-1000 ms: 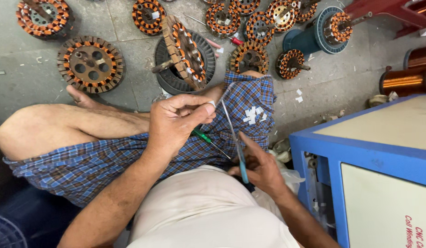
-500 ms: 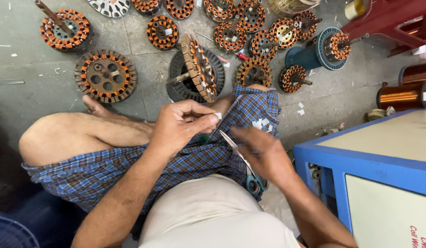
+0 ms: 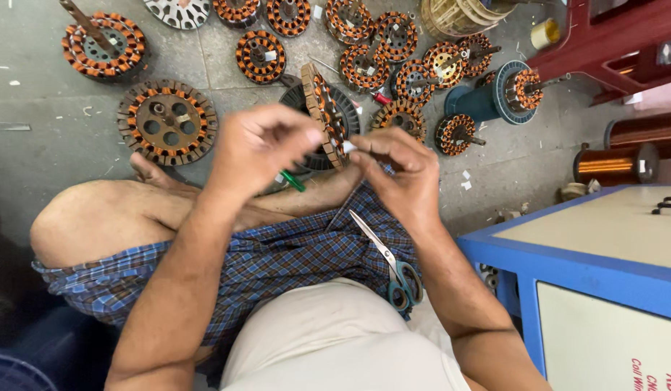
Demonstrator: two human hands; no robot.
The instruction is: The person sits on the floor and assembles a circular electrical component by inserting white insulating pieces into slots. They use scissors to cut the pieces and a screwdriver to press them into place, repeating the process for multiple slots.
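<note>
Sitting cross-legged on the grey stone floor (image 3: pixel 53 159), the person has both hands raised in front of the chest. The left hand (image 3: pixel 259 148) has its fingers drawn together in a tight pinch, and the right hand (image 3: pixel 397 177) mirrors it, fingertips narrowed on a small white scrap (image 3: pixel 349 147) held between the two hands; what exactly the left fingers grip I cannot tell. A slim green-handled tool (image 3: pixel 292 181) pokes out just below the left hand. Right behind the hands, a round stator with copper-orange wire coils (image 3: pixel 324 112) stands tilted on edge against a dark grey ribbed disc (image 3: pixel 306 98). A pair of steel scissors with teal handles (image 3: pixel 390 264) lies on the blue checked cloth (image 3: pixel 277 261) across the lap, blades pointing up toward the right hand. Off to the left a flat rusty slotted stator core (image 3: pixel 167 122) rests on the floor beside the bare knee. More orange-wound stators (image 3: pixel 260 56) are scattered across the top. At right stands a blue-framed cabinet with a cream top (image 3: pixel 589 246), with spools of copper wire (image 3: pixel 614 165) behind it.
</note>
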